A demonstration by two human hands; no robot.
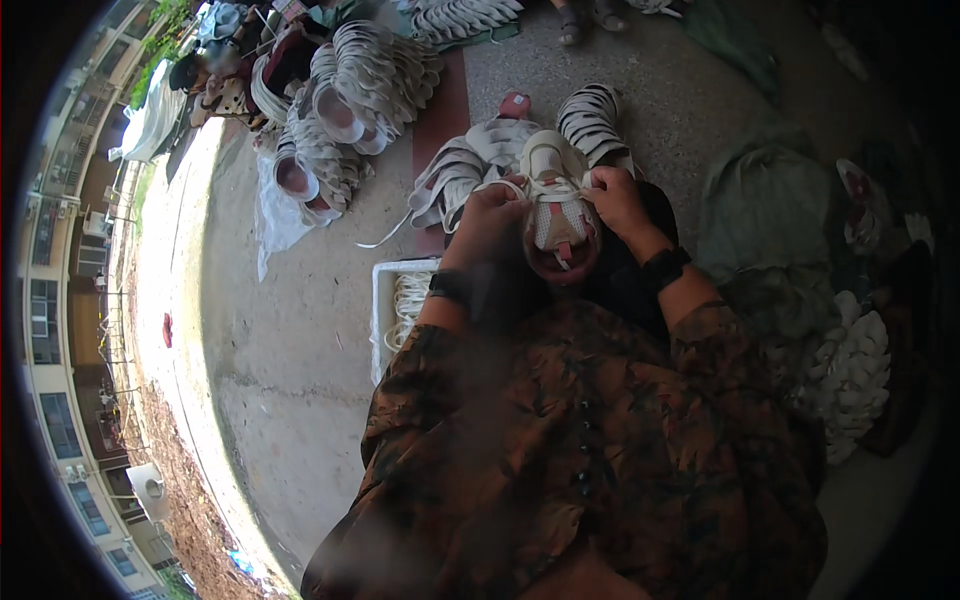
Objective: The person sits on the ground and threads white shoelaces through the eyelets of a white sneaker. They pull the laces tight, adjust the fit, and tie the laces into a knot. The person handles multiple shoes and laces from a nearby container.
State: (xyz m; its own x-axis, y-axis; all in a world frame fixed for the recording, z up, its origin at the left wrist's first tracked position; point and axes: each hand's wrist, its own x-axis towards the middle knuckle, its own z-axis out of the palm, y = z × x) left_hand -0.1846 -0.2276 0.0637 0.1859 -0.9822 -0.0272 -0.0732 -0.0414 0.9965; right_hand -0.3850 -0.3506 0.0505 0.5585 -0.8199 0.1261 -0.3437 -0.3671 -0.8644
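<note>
A cream shoe upper [545, 160] with white mesh and reddish tabs rests at my lap, its rounded reddish end toward me. White shoelace [548, 188] runs across its eyelets. At the upper's left edge my left hand [488, 218] is closed, pinching the lace between thumb and fingers. On the opposite edge my right hand [617, 205] is closed in a pinch on the lace too. Just beyond the hands lie nested shoe uppers [450, 178], and another stack of uppers [592, 120] is behind to the right.
To my left stands a white foam box [377, 330] with bundled laces [408, 300] inside. Large piles of uppers [375, 75] fill the far left, partly on plastic sheeting [275, 225]. Green sacking [760, 215] and more pale pieces [845, 370] lie at right. A person's feet [570, 25] show far ahead.
</note>
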